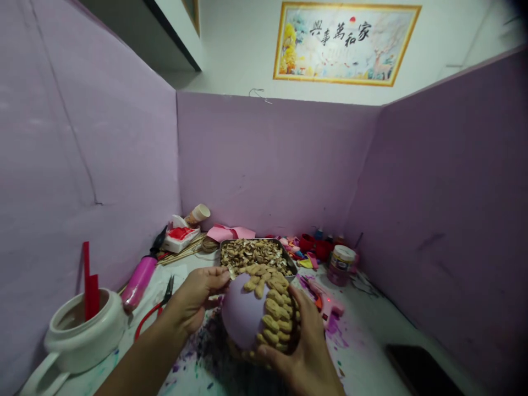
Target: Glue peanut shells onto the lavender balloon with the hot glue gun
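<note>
A round lilac balloon or ball (241, 313) is in front of me, its top and right side covered with rows of peanut shells (276, 316). My right hand (307, 346) grips it from the right, with the thumb low on the front and the fingers around the far side. At the upper left of the ball, my left hand (200, 300) pinches a small pale peanut shell piece (231, 272) between thumb and forefinger. Just behind the ball lies a metal tray (291, 263) of loose peanut shells (251, 254).
On the left are a white pot (84, 335) with red strips, a pink bottle (140, 280) and red-handled pliers (165, 297). To the right stand a pink glue gun (330, 305), a lidded jar (341, 265) and a dark phone (423, 368). Purple panels (272, 165) enclose the table.
</note>
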The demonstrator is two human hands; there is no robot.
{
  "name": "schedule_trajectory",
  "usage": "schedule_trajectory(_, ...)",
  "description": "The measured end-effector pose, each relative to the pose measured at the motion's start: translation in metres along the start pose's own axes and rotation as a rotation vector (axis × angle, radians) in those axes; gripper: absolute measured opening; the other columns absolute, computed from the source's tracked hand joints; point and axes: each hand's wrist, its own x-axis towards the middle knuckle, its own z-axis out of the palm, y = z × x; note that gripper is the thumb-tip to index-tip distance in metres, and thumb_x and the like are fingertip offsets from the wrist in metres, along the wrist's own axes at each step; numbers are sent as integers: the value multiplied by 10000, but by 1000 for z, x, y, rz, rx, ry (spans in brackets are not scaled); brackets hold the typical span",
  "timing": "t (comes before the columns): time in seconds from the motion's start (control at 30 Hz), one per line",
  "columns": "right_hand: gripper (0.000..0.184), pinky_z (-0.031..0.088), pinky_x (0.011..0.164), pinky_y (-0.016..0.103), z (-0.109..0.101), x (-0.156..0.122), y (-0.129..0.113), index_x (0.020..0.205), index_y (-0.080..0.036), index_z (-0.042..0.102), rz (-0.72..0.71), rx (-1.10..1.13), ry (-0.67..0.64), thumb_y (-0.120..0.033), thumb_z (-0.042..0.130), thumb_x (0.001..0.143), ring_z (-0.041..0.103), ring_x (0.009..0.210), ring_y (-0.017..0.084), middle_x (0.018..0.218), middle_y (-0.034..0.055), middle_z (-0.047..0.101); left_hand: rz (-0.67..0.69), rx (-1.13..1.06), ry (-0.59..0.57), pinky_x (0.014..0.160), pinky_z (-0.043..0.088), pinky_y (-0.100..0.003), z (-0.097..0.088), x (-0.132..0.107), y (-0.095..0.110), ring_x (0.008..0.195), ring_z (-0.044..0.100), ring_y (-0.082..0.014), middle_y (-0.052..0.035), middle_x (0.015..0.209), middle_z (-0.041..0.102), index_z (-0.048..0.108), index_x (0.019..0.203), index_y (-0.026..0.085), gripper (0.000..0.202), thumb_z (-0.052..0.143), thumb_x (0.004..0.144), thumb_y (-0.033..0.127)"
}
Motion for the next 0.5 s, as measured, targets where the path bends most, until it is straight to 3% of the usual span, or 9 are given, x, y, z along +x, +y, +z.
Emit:
schedule_trajectory(0.1,901,388,899,550,4,-12,0,1315,-216,312,-45,-123,-11,-315,727,522,420,1114,385,1231,135,413,205,267,40,593,367,-252,10,-12,-2,580,475,-114,-1,608,593,626,653,132,149,669,583,257)
schedule_trajectory(0.27,986,372,859,561,7,-26,2,1304,-213,267,-117,-274,36,-413,743,464,403,1067,414,1196,153,367,465,872,99,797,370,-374,28,-52,1,794,559,-212,-25,764,652,658,695,199,132,532,685,235)
schedule_trajectory(0.37,989,384,836,551,8,-29,2,1314,-207,235,-137,-299,57,-451,722,489,409,1059,409,1192,158,360,541,1048,84,901,309,-434,35,-69,-3,795,560,-207,-12,742,639,649,696,223,166,485,718,220)
schedule_trajectory(0.5,957,391,820,543,10,-32,2,1327,-193,238,-210,-308,80,-523,664,535,425,1052,402,1199,163,366,568,1150,92,989,209,-467,37,-74,-7,716,570,-174,8,717,640,644,705,233,157,490,723,209)
